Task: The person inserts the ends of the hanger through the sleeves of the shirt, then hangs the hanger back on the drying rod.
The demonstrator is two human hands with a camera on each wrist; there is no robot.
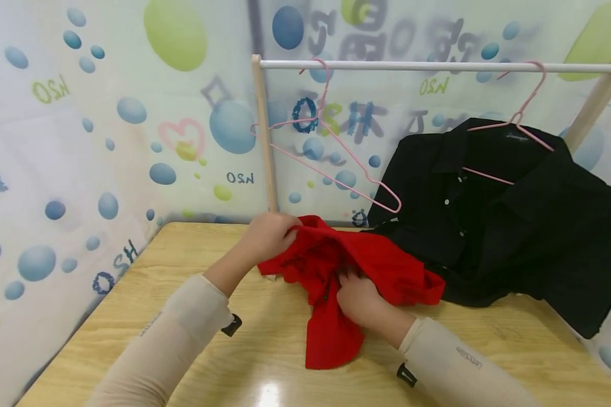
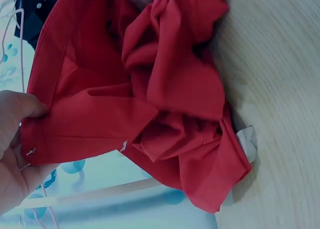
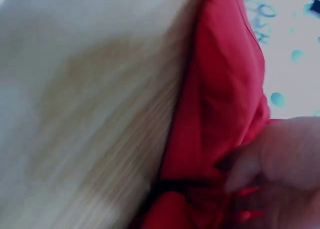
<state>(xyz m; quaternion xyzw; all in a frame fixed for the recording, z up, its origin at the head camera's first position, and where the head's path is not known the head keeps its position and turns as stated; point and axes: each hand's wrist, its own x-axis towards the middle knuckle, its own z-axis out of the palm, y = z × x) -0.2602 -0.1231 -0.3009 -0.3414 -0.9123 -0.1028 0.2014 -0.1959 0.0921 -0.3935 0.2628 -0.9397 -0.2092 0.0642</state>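
A crumpled red shirt [image 1: 387, 263] is bunched over the wooden table in the head view, one flap of it hanging toward the near side. My left hand [image 1: 275, 234] pinches its upper left edge and holds it raised; in the left wrist view the thumb lies over the cloth [image 2: 95, 119] near a small metal-looking spot at the corner. Lower down, my right hand [image 1: 358, 297] grips the folds in the middle of the shirt, some fingertips hidden in the cloth. Up close in the right wrist view, the right hand [image 3: 280, 169] is blurred against the red fabric [image 3: 225, 84].
Behind the shirt stands a rack with a white rail [image 1: 412, 66] and wooden posts [image 1: 265, 141]. A bare pink hanger [image 1: 356, 161] hangs at its left. On the right, a black shirt [image 1: 509, 226] hangs on another pink hanger [image 1: 532, 102], its lower part on the table [image 1: 198, 333].
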